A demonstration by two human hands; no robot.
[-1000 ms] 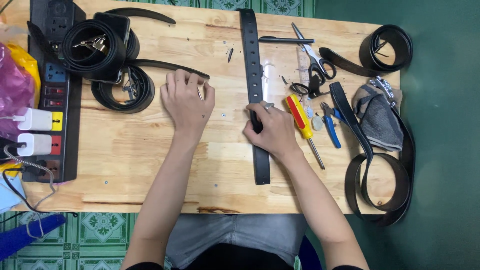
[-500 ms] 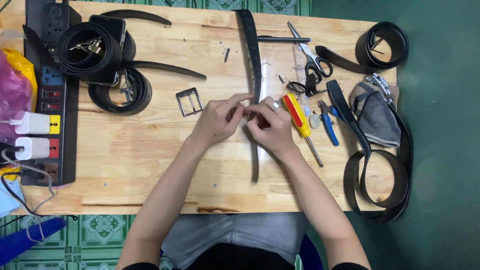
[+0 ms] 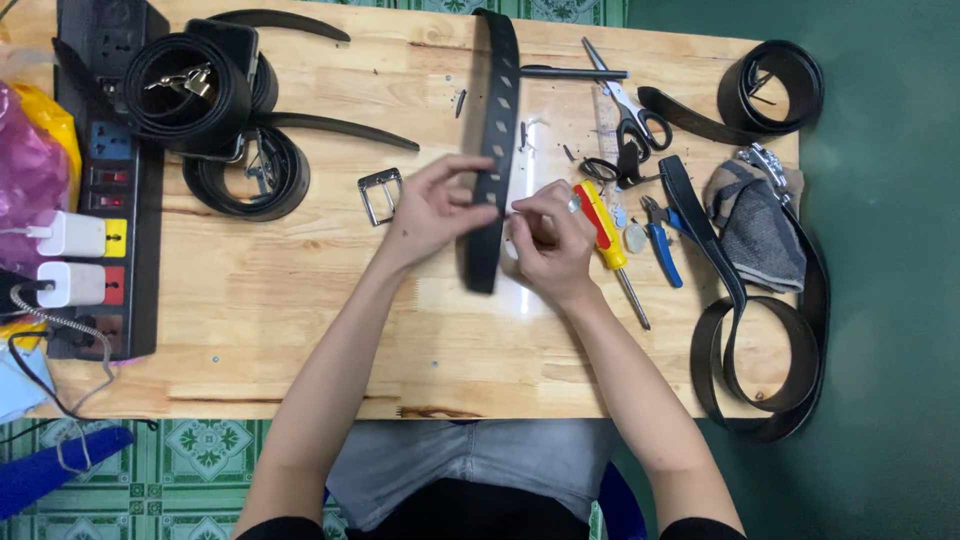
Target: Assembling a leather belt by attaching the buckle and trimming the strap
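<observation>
Both hands are on the black belt strap at the middle of the frame. Left hand has a narrow grip, thumb and fingers closed on the strap's left edge near its lower end. Right hand is curled beside the right edge with the fingertips bunched tight; whether they pinch the strap itself or some small part against it, I cannot tell, the fingers hide it.

That strap runs from the top edge of the wooden surface down toward the person, a row of diamond-shaped holes showing along it, the near end lifted and a bit blurred between the hands.

Just left of the left hand lies a silver buckle, flat on the wood, not touched. Just right of the right hand sits a red and yellow screwdriver, then blue-handled pliers. Scissors lie above, in the upper middle. Coiled belts pile at upper left.

By my read, this is the handling stage at the strap's end, lining it up between the fingers. A next move would call for a steady left-hand hold, so the strap keeps from twisting while the right fingers do fine work at the edge.
</observation>
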